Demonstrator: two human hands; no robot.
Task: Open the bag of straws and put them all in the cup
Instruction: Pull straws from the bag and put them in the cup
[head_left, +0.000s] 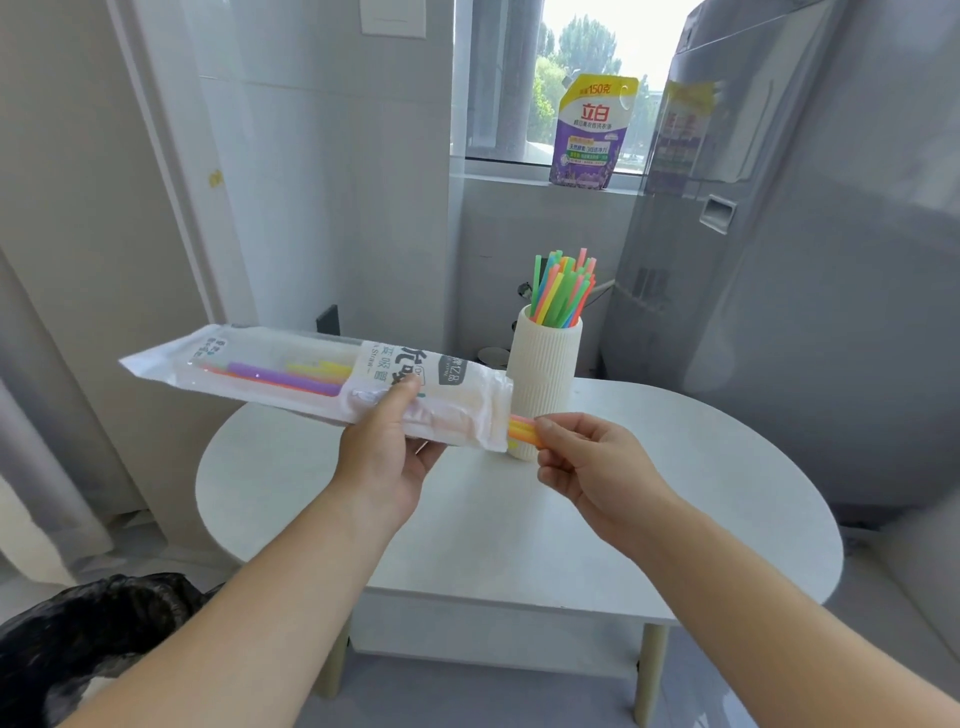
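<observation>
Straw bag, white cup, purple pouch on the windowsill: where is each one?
straw bag (306, 376): head view, on its clear panel, left of the label.
white cup (545, 364): head view, middle of its ribbed wall.
purple pouch (589, 140): head view, on its printed front.

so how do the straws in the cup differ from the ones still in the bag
The straws in the cup stand nearly upright; the straws in the bag lie almost level. The cup's are untouched; the right hand pinches the bagged ones' protruding ends. Both sets are brightly coloured.
</observation>
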